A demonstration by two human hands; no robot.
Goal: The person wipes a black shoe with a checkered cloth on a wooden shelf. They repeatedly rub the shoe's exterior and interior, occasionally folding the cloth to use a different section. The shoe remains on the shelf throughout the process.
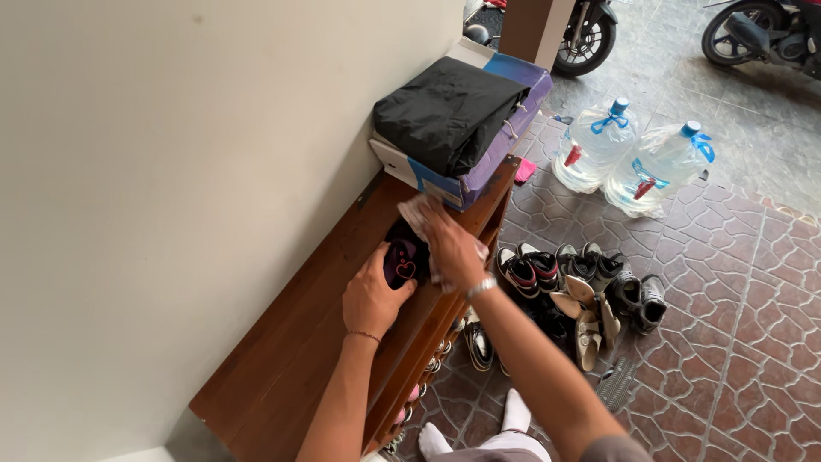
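A small dark shoe (402, 261) is being gripped by the left hand (372, 299) on the wooden rack (282, 359) while a cloth (421, 214), pressed under the right hand (453, 248), is being wiped over it; steady holding is needed.

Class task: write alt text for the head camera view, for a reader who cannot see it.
Seen from above, a person's left hand holds a small dark shoe on top of a wooden shoe rack while the right hand presses a pale cloth against it. A box under a black bag sits behind; shoes and two water jugs stand on the tiled floor.
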